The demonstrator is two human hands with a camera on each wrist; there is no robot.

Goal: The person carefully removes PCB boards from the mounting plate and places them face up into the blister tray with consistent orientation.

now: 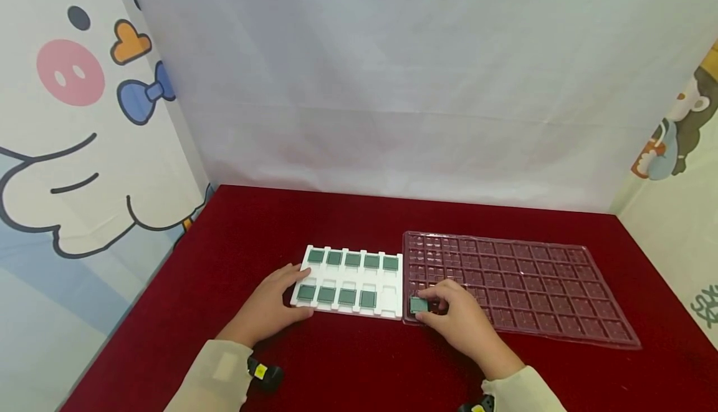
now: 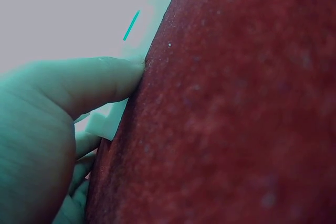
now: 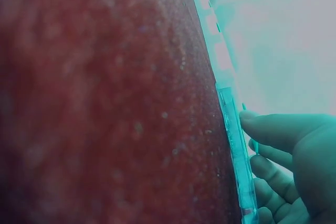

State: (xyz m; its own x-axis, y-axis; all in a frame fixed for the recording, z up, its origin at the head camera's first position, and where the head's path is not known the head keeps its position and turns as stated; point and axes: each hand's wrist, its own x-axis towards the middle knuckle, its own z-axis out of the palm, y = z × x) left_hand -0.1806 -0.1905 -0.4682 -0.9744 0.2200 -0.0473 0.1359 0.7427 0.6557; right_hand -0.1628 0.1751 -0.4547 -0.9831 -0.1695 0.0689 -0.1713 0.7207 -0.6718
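Note:
My left hand [image 1: 269,303] holds the left end of a white tray [image 1: 339,273]. Its thumb [image 2: 113,77] lies along the tray's front edge, as the left wrist view shows, and the fingers reach round the far side. Green square chips [image 1: 348,297] sit in two rows in that tray; the slot at its front right shows bare white. Between thumb and index finger, my right hand [image 1: 460,318] pinches one green chip [image 1: 418,305] over the front-left corner of a clear plastic tray [image 1: 561,335]. The right wrist view shows that hand right beside the clear tray's edge [image 3: 234,135].
The clear tray has many square pockets and lies against the white tray's right end. Both rest on a dark red cloth-covered table [image 1: 348,368]. Behind the table hangs a white curtain [image 1: 392,88]; cartoon-printed panels [image 1: 84,150] stand at both sides.

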